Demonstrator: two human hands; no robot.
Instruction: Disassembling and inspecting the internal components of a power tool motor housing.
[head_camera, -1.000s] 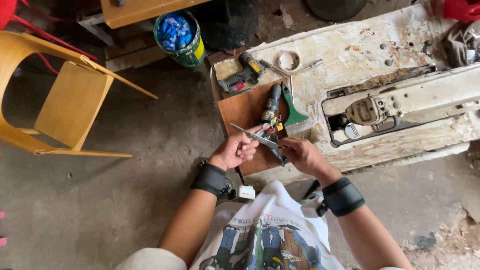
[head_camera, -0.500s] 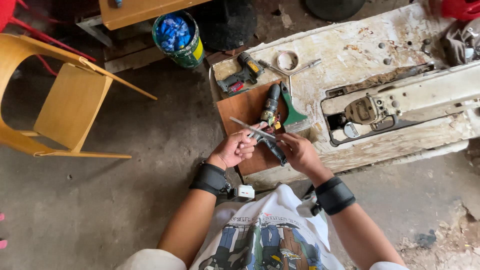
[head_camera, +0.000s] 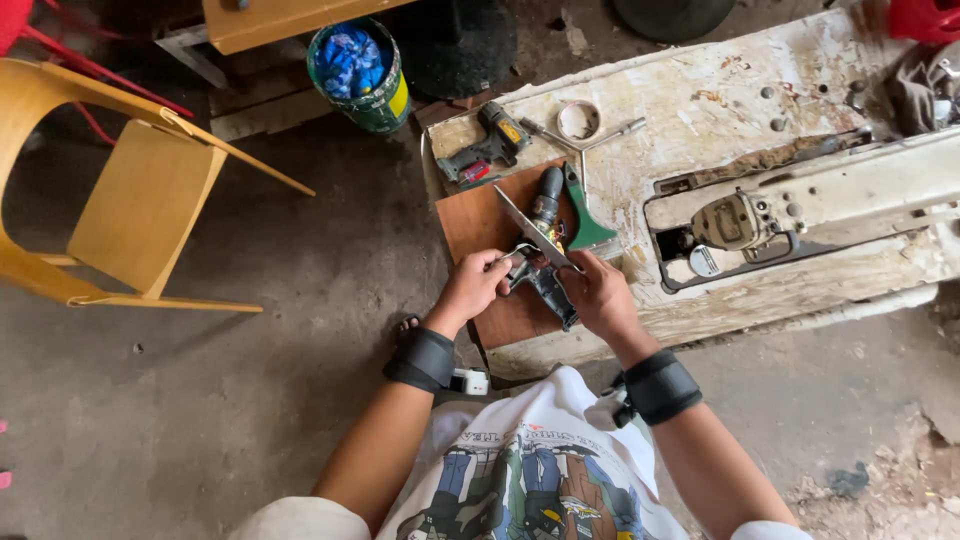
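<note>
My left hand (head_camera: 477, 285) and my right hand (head_camera: 592, 292) are held together over a brown wooden board (head_camera: 470, 222) on a worn white table (head_camera: 680, 95). Between them I grip a flat grey metal strip (head_camera: 528, 226) that slants up and to the left, and a small dark part (head_camera: 548, 288) with wires. My left fingers pinch its lower left end. My right hand closes round the dark part and the strip's lower end. A dark power tool (head_camera: 546, 198) and a green-handled tool (head_camera: 584, 222) lie on the board just beyond my hands.
A cordless drill (head_camera: 487, 147), a tape ring (head_camera: 578, 120) and a metal rod lie further back on the table. A white machine body (head_camera: 800, 205) lies to the right. A yellow wooden chair (head_camera: 120, 195) and a green bucket (head_camera: 358, 66) stand on the concrete floor at left.
Both hands have kept hold of the strip and the dark part. The strip has tilted, its upper end swinging up and away from me; the hands have turned slightly.
</note>
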